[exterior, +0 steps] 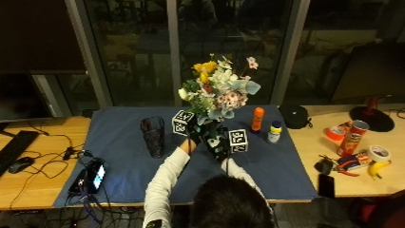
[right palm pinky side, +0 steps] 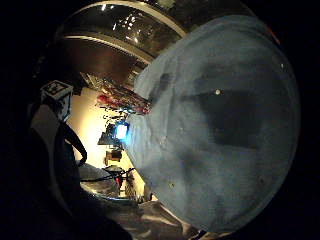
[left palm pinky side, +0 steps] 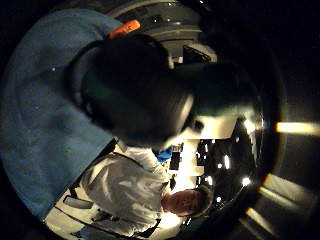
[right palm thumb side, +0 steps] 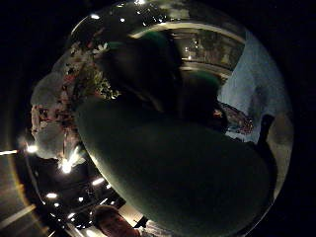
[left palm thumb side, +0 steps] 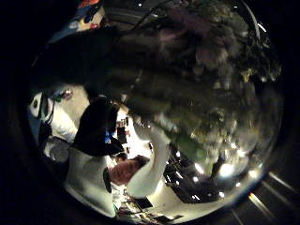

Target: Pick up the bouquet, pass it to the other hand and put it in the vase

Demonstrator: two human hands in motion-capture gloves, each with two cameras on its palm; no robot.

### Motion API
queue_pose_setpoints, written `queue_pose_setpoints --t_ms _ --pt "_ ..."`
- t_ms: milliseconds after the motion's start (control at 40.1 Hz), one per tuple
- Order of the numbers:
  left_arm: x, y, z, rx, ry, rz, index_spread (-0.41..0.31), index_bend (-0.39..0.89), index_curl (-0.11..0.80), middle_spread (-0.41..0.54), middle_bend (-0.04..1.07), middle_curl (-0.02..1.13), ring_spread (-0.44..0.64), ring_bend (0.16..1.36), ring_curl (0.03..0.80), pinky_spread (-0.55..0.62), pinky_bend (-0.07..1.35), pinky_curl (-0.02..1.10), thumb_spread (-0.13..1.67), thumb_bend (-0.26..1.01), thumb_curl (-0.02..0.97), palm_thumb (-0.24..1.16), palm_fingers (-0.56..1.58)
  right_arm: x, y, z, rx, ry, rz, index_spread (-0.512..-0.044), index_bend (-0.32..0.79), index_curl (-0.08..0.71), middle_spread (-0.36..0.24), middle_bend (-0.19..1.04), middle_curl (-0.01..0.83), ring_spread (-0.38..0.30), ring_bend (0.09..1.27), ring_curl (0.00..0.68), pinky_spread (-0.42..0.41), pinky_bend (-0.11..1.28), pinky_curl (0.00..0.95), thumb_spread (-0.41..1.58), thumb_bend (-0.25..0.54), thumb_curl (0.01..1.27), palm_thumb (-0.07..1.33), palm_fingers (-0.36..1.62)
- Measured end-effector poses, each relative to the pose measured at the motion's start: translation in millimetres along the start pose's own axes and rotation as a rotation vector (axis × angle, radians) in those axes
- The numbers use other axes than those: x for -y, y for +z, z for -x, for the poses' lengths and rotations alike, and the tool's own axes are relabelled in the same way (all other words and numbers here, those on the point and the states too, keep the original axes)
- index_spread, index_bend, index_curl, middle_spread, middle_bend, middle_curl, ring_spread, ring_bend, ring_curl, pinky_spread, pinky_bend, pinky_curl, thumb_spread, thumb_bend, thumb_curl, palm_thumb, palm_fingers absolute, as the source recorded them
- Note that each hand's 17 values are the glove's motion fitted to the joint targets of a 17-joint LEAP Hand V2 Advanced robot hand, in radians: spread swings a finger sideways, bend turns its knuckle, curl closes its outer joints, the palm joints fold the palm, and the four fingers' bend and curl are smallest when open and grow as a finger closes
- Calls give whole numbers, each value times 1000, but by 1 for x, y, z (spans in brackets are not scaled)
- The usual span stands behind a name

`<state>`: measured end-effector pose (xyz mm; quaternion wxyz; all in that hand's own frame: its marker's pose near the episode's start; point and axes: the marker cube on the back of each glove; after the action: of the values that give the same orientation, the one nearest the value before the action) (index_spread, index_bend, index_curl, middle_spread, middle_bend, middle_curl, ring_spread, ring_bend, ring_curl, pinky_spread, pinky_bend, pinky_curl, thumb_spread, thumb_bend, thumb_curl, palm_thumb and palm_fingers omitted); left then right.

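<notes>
In the outside view the bouquet [exterior: 218,90] of yellow, white and pink flowers is held upright above the blue cloth [exterior: 126,156]. Both gloved hands meet at its stems, the left hand [exterior: 194,133] a little higher and the right hand [exterior: 218,142] just below and beside it. Each hand's fingers seem to curl round the stems, which are hidden between them. The dark vase [exterior: 152,136] stands upright on the cloth to the left of the hands, apart from them. Flower heads of the bouquet [left palm thumb side: 201,70] fill the left thumb side view. The bouquet [right palm thumb side: 64,103] also shows beside a dark mass in the right thumb side view.
An orange bottle [exterior: 257,118] and a small bottle [exterior: 274,132] stand on the cloth to the right of the hands, a black object [exterior: 294,115] behind them. A phone [exterior: 95,175] lies at the cloth's left front. A red can [exterior: 356,137], tape rolls and a banana [exterior: 378,168] sit far right.
</notes>
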<state>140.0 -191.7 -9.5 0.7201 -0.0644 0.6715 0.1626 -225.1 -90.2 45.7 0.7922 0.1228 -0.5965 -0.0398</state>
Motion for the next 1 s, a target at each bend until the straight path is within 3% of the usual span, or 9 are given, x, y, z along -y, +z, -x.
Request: queue_pose_setpoints --t_ms 50,125,150,274,399,574,698,898,998 --pt "2 2 1 -21 -12 -23 -15 286 320 8 393 420 82 560 255 173 289 287 951 37 383 615 686 -3 6 -1 -19 -12 6 -200 622 623 -129 881 643 -178 1042 576 -206 803 554 569 -48 686 992 1382" --pt "10 -1 8 -44 -17 -64 -88 295 338 -88 423 409 -61 550 253 13 287 287 930 45 404 681 982 -4 13 -3 -64 -35 -2 -201 622 627 -128 885 643 -178 1044 575 -206 802 556 579 -35 694 983 1380" --pt "12 -2 9 -47 -18 -79 -94 264 333 -100 398 394 -63 526 240 29 245 267 935 34 403 678 899 -5 15 -2 -68 -39 -1 -201 622 628 -128 885 643 -178 1045 575 -206 802 556 580 -33 697 980 1380" --pt "7 0 6 -14 16 -135 -184 305 386 -195 489 473 -214 585 319 -163 309 339 806 26 460 771 1268 -7 23 0 -47 -84 19 -202 625 635 -128 888 643 -178 1048 573 -205 797 556 588 -20 715 992 1378" --pt "8 -2 6 71 94 -223 -228 320 422 -248 559 524 -276 650 374 -228 342 385 766 6 498 814 1327 -7 26 -4 -57 -89 75 -201 593 632 -125 865 635 -173 1043 568 -213 792 550 569 -40 724 964 1340" --pt "-7 -6 -19 151 219 -353 -269 338 464 -298 625 566 -319 729 429 -281 397 428 671 -7 563 878 1338 -12 22 -6 -99 -170 204 -213 345 570 -128 666 563 -167 895 517 -247 792 513 590 -58 695 861 1067" --pt "-17 -18 -49 195 253 -395 -289 358 493 -317 657 588 -333 752 451 -295 420 449 572 -19 605 898 1319 -16 12 -4 -130 -174 232 -236 245 546 -150 555 521 -159 703 474 -141 629 482 761 -49 653 807 657" --pt "-32 -65 -101 312 290 -483 -307 373 530 -331 689 610 -342 768 474 -306 443 472 484 -23 657 910 1297 -19 -14 12 -144 -81 226 -279 93 439 -136 360 444 -134 590 406 -21 564 417 878 -34 609 761 488" --pt "-39 -94 -127 351 305 -566 -313 377 545 -334 697 618 -344 770 482 -308 449 481 454 -26 678 908 1287 -3 -28 13 -239 -204 122 -301 84 395 -130 285 417 -112 553 388 29 579 407 915 -30 593 749 393"
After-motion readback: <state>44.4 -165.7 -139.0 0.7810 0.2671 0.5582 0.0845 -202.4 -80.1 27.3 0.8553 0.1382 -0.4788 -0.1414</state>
